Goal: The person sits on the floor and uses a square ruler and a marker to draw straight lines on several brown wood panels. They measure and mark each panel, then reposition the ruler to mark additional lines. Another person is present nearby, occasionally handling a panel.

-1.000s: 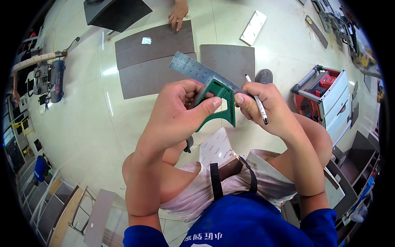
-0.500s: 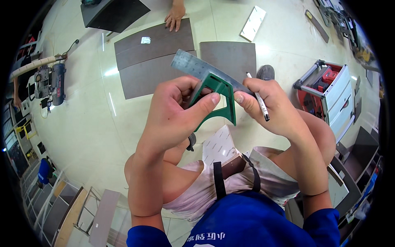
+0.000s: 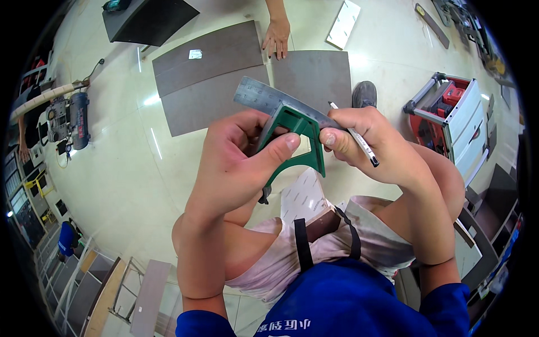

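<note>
Holding a combination square up in front of the chest, the person grips its green triangular plastic head (image 3: 300, 140) in the left hand (image 3: 238, 163), fingers curled around the head's left side and the thumb pressed flat across its open middle. Through the head runs a grey steel ruler blade (image 3: 264, 96), whose long axis slants from the upper left down toward the right, its free end pointing up and left toward the far floor tiles. The right hand (image 3: 370, 143) pinches the head's right end, thumb tip touching the green edge, while its other fingers are closed around a slim black-and-white pencil (image 3: 359, 143) that points down and to the right.

Below on the pale glossy floor lie three dark grey rectangular tiles (image 3: 210, 73), set edge to edge; another person's hand (image 3: 277, 36) rests on the seam between two of them at their far edge. A grey shoe (image 3: 365, 92) stands just beside the right-hand tile. A red and white wheeled tool cart (image 3: 455, 118) sits toward the floor's right side, and a small air compressor (image 3: 70, 118) toward its left.
</note>
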`<action>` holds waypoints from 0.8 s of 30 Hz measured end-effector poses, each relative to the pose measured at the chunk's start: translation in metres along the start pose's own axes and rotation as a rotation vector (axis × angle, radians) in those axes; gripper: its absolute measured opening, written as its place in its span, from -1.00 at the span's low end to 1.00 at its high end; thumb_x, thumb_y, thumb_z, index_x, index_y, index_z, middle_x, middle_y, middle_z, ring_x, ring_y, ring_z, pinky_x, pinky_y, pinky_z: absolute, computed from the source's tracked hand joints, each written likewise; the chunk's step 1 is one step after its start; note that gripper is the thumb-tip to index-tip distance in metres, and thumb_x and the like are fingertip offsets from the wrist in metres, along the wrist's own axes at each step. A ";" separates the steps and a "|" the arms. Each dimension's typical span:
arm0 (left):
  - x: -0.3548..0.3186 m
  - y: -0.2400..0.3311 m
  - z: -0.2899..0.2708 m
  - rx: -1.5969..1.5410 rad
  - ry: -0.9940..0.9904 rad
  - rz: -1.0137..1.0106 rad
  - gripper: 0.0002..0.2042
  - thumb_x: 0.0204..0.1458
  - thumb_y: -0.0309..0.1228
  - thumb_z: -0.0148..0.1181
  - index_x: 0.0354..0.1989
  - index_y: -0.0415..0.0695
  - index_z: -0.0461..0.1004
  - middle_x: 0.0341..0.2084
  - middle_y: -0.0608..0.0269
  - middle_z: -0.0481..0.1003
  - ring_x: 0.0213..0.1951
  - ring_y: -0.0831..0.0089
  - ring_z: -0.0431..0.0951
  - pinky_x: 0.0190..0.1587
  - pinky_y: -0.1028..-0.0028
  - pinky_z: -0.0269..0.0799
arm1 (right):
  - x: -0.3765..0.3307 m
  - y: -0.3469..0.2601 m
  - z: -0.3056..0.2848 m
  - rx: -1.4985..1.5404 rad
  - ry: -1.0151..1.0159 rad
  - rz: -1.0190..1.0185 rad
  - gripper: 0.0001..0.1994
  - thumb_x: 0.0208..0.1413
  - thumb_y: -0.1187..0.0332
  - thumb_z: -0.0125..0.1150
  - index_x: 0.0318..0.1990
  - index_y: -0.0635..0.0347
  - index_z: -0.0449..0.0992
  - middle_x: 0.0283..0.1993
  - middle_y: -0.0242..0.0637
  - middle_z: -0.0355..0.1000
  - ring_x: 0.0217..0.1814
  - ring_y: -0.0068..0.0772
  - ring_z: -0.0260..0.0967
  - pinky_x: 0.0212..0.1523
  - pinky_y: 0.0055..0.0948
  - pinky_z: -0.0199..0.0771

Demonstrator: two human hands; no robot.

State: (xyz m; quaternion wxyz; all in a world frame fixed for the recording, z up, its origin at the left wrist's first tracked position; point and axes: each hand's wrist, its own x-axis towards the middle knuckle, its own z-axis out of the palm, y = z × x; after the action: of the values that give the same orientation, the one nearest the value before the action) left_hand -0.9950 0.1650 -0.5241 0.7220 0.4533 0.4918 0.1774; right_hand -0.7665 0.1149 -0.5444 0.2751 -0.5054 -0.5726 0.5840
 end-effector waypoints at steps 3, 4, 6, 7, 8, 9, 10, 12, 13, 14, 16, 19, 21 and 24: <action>0.001 0.002 -0.001 0.014 -0.001 -0.024 -0.82 0.09 -0.44 0.38 -0.26 -0.31 0.56 -0.46 0.33 0.56 -0.42 0.71 0.49 -0.40 0.66 0.37 | 0.000 -0.001 0.000 -0.019 0.022 -0.005 -0.58 0.32 0.13 0.16 -0.41 0.37 0.38 -0.55 -0.08 0.17 -0.54 -0.13 0.09 -0.47 -0.22 0.17; 0.001 0.002 -0.001 0.017 -0.001 -0.032 -0.81 0.09 -0.44 0.39 -0.26 -0.31 0.56 -0.46 0.33 0.56 -0.42 0.71 0.49 -0.39 0.66 0.38 | 0.000 -0.001 0.000 -0.026 0.030 -0.010 -0.58 0.31 0.13 0.17 -0.41 0.37 0.38 -0.55 -0.08 0.16 -0.54 -0.12 0.09 -0.47 -0.22 0.16; 0.001 0.001 0.000 0.010 0.002 -0.030 -0.81 0.08 -0.44 0.39 -0.26 -0.30 0.56 -0.46 0.33 0.56 -0.42 0.71 0.49 -0.39 0.66 0.37 | 0.000 0.000 0.000 -0.041 0.047 -0.019 -0.58 0.31 0.13 0.18 -0.41 0.38 0.38 -0.55 -0.06 0.16 -0.54 -0.12 0.08 -0.48 -0.22 0.16; 0.002 0.000 0.002 0.001 0.005 -0.020 -0.82 0.08 -0.44 0.39 -0.26 -0.30 0.56 -0.46 0.33 0.56 -0.43 0.72 0.48 -0.40 0.66 0.37 | -0.001 -0.001 -0.001 -0.052 0.055 -0.022 -0.58 0.30 0.13 0.18 -0.42 0.38 0.38 -0.55 -0.05 0.15 -0.54 -0.11 0.07 -0.48 -0.22 0.15; 0.002 0.000 0.003 -0.008 0.008 -0.011 -0.82 0.08 -0.44 0.39 -0.26 -0.30 0.56 -0.46 0.34 0.56 -0.43 0.72 0.48 -0.41 0.66 0.36 | -0.001 -0.001 -0.001 -0.062 0.063 -0.026 -0.58 0.30 0.14 0.19 -0.42 0.38 0.38 -0.56 -0.04 0.15 -0.54 -0.11 0.07 -0.48 -0.22 0.15; 0.001 -0.001 0.003 -0.008 0.012 -0.007 -0.82 0.08 -0.44 0.39 -0.26 -0.30 0.56 -0.46 0.34 0.56 -0.43 0.72 0.48 -0.41 0.67 0.36 | -0.002 -0.001 -0.001 -0.073 0.070 -0.030 -0.57 0.30 0.14 0.19 -0.43 0.38 0.38 -0.56 -0.04 0.14 -0.55 -0.11 0.06 -0.48 -0.22 0.15; 0.001 -0.003 0.004 -0.007 0.017 -0.003 -0.82 0.08 -0.44 0.39 -0.26 -0.29 0.56 -0.46 0.34 0.56 -0.44 0.73 0.48 -0.41 0.67 0.36 | -0.003 -0.001 -0.001 -0.087 0.075 -0.030 -0.57 0.30 0.14 0.19 -0.44 0.38 0.38 -0.57 -0.03 0.14 -0.55 -0.10 0.06 -0.48 -0.22 0.15; 0.001 -0.005 0.004 -0.020 0.022 0.019 -0.82 0.08 -0.44 0.39 -0.25 -0.29 0.56 -0.47 0.35 0.56 -0.44 0.74 0.48 -0.42 0.67 0.36 | -0.003 -0.003 -0.002 -0.118 0.085 -0.033 -0.56 0.29 0.14 0.20 -0.46 0.38 0.38 -0.59 -0.03 0.13 -0.55 -0.09 0.05 -0.49 -0.22 0.14; 0.001 -0.005 0.005 -0.034 0.021 0.035 -0.82 0.08 -0.44 0.39 -0.25 -0.29 0.56 -0.47 0.35 0.56 -0.45 0.74 0.47 -0.42 0.67 0.36 | -0.003 -0.003 -0.002 -0.121 0.096 -0.033 -0.56 0.29 0.14 0.20 -0.47 0.38 0.38 -0.59 -0.03 0.13 -0.55 -0.09 0.05 -0.49 -0.22 0.14; 0.001 -0.006 0.006 -0.048 0.020 0.052 -0.82 0.09 -0.44 0.39 -0.25 -0.29 0.56 -0.47 0.36 0.56 -0.45 0.74 0.47 -0.42 0.68 0.36 | -0.004 -0.004 -0.001 -0.125 0.107 -0.032 -0.55 0.29 0.13 0.20 -0.47 0.38 0.38 -0.60 -0.03 0.13 -0.55 -0.08 0.05 -0.49 -0.22 0.14; 0.001 -0.006 0.006 -0.040 0.020 0.047 -0.82 0.09 -0.44 0.39 -0.25 -0.29 0.56 -0.46 0.36 0.56 -0.45 0.74 0.47 -0.42 0.68 0.36 | -0.004 -0.004 -0.002 -0.119 0.110 -0.020 -0.55 0.29 0.13 0.21 -0.48 0.38 0.38 -0.61 -0.02 0.14 -0.56 -0.08 0.05 -0.49 -0.22 0.14; 0.001 -0.005 0.007 -0.028 0.025 0.038 -0.82 0.09 -0.45 0.40 -0.25 -0.29 0.56 -0.46 0.36 0.57 -0.44 0.74 0.48 -0.41 0.68 0.36 | -0.004 -0.003 -0.003 -0.103 0.095 0.004 -0.55 0.28 0.12 0.21 -0.48 0.38 0.39 -0.61 -0.02 0.15 -0.56 -0.07 0.05 -0.49 -0.22 0.14; 0.001 -0.004 0.007 -0.027 0.028 0.036 -0.82 0.08 -0.45 0.40 -0.25 -0.29 0.56 -0.46 0.36 0.57 -0.44 0.74 0.48 -0.42 0.68 0.36 | -0.004 -0.004 -0.003 -0.112 0.099 0.009 -0.55 0.28 0.12 0.21 -0.48 0.38 0.40 -0.61 -0.01 0.16 -0.56 -0.06 0.05 -0.49 -0.21 0.15; 0.001 -0.003 0.008 -0.032 0.032 0.042 -0.82 0.08 -0.46 0.40 -0.25 -0.29 0.57 -0.46 0.36 0.57 -0.44 0.74 0.48 -0.41 0.68 0.36 | -0.004 -0.006 -0.005 -0.123 0.085 0.024 -0.55 0.28 0.11 0.21 -0.47 0.38 0.40 -0.60 0.00 0.17 -0.56 -0.04 0.07 -0.49 -0.21 0.16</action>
State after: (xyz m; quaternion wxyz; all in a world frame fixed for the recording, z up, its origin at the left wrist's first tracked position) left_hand -0.9887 0.1600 -0.5264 0.7174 0.4489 0.4907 0.2075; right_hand -0.7625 0.1149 -0.5366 0.2606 -0.5525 -0.5893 0.5288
